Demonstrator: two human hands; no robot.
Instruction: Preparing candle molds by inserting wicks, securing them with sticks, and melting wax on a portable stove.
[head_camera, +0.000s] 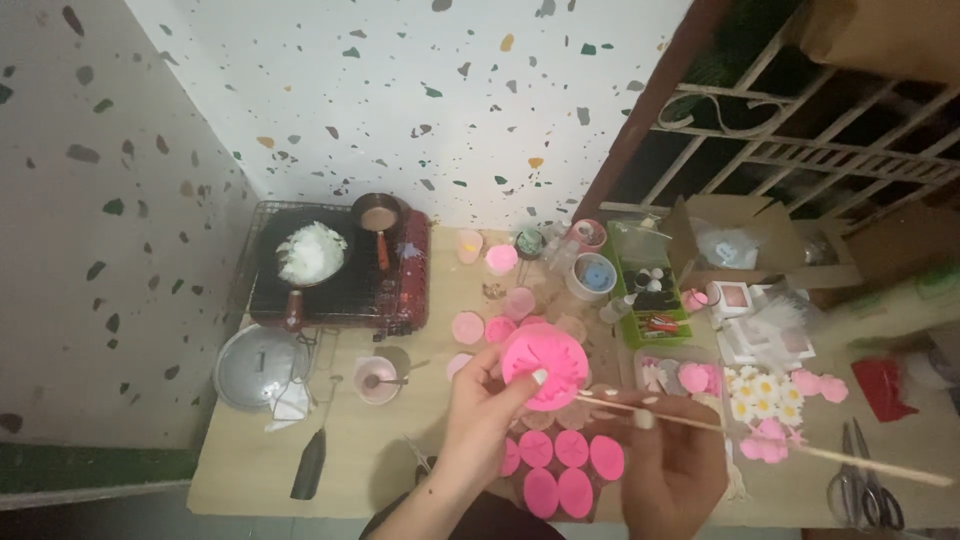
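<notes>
While gripped: pink mold (545, 365), stick (760, 440).

open brown cardboard box (740, 225), green tray of bottles (655, 285)

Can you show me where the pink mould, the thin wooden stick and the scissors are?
pink mould (545, 365): head view, on its top face.
wooden stick (850, 460): head view, on its bare shaft.
scissors (868, 492): head view, on the handles.

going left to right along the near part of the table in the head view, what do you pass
round metal lid → black handheld frother → left hand holding pink silicone mould → right hand holding thin wooden stick → metal scissors
</notes>
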